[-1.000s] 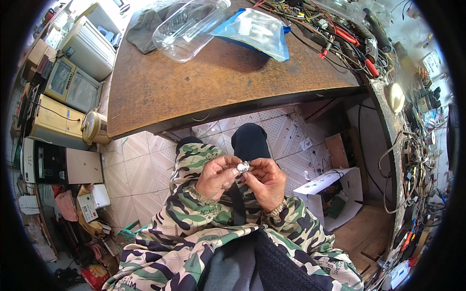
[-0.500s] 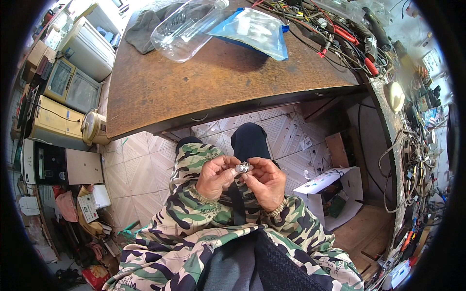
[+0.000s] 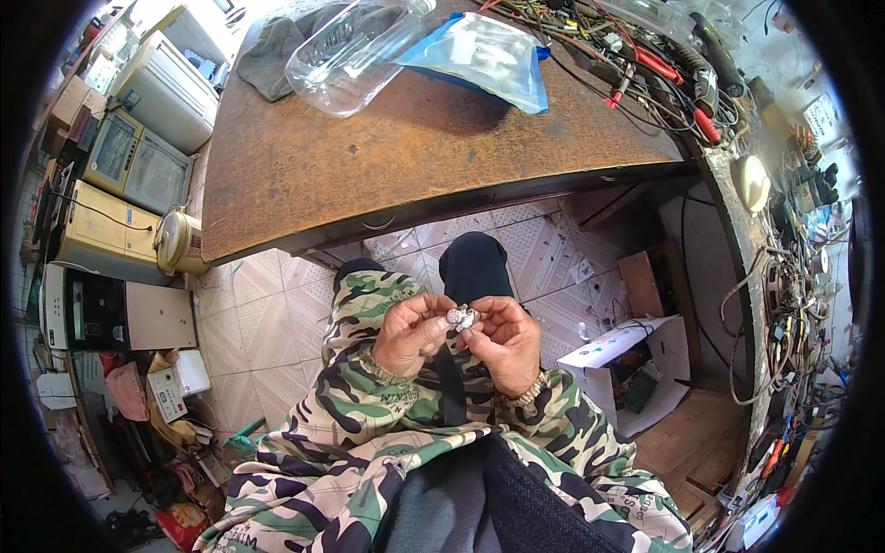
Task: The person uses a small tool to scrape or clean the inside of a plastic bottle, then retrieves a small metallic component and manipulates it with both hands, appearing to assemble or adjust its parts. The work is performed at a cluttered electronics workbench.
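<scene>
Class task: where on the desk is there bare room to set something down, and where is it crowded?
The desk has a wide bare patch, bordered by the grey cloth, clear bottle and blue-edged bag on the far side and its front edge on the near side. Its far right corner is crowded with tangled cables and a red-handled tool.

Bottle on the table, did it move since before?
No, the bottle lies in the same spot on the table, not shifted any way.

Left hand [image 3: 411, 337] and right hand [image 3: 506, 347] pinch a small silvery-white part [image 3: 463, 318].
</scene>
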Available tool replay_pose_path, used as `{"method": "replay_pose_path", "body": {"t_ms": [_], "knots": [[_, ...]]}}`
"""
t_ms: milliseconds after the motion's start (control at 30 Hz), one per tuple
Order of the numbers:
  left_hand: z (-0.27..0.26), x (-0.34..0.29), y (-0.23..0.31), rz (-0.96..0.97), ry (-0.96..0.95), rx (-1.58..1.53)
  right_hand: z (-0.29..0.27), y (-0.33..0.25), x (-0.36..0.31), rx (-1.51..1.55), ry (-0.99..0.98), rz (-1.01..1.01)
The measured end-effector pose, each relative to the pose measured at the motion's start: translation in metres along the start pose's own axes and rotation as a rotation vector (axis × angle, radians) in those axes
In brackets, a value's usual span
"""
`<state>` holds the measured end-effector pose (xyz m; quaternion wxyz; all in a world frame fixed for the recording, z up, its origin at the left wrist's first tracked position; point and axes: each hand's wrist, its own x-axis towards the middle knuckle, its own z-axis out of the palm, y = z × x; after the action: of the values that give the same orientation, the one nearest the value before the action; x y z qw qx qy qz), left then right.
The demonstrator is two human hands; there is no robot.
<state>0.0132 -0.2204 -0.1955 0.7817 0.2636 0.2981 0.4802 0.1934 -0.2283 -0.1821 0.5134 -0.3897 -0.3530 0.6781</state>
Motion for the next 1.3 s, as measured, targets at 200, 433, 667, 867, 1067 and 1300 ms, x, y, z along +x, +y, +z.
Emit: {"method": "replay_pose_path", "body": {"t_ms": [200,433,667,867,1067,1300], "knots": [[0.0,0.001,-0.001,-0.001,-0.015,-0.056,0.001,0.0,0.001,0.055,0.004,-0.007],[0.005,0.001,-0.002,0.034,0.015,0.043,-0.001,0.001,0.0,0.046,0.018,-0.007],[0.008,0.001,0.0,0.081,0.048,0.155,-0.001,-0.001,0.0,0.012,-0.001,-0.02],[0.006,-0.001,0.0,0.056,0.052,0.173,-0.005,0.004,0.001,0.044,0.018,-0.047],[0.007,-0.001,0.001,0.032,0.052,0.138,-0.003,0.002,0.002,0.078,0.044,-0.033],[0.002,0.002,-0.003,0.007,0.037,0.114,-0.006,0.002,0.002,0.04,0.02,-0.011]]}}
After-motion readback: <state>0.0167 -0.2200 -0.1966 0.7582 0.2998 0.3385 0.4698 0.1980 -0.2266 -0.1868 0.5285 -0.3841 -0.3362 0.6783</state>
